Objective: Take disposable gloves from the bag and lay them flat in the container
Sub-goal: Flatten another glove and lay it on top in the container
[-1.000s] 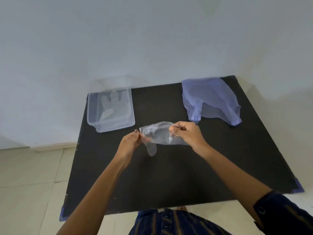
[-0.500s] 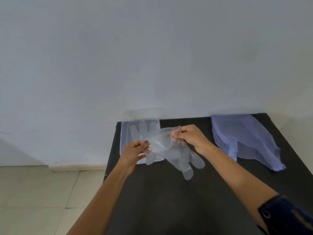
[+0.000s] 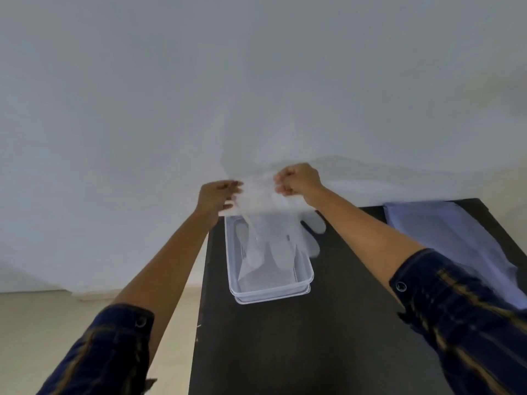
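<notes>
Starting nearest you, both forearms reach forward in dark blue sleeves (image 3: 467,315) with thin yellow stripes, cuffs pushed up and buttoned. Between them lies an open stretch of black tabletop (image 3: 328,337), bare on the near side; its left edge runs close by your left arm, with pale floor tiles (image 3: 34,332) below it, so there is little room to that side. Further out, the clear plastic container (image 3: 271,292) sits close to that left edge, long side pointing away from you, its near rim and right wall standing free of anything. To the right, well apart from the container, the pale blue bag (image 3: 445,240) lies slumped on the tabletop, reaching toward its right edge. Above the far end of the container, your left hand (image 3: 218,198) and right hand (image 3: 299,181) are each pinched closed on the cuff of a clear disposable glove (image 3: 273,232), held up off the tabletop. The glove hangs down from your grip, its fingers dangling into and over the container, two of them past the right wall. Whether another glove already lies inside, you cannot tell through the plastic. Beyond is a plain white wall (image 3: 256,81). No brand, label or writing can be read anywhere
</notes>
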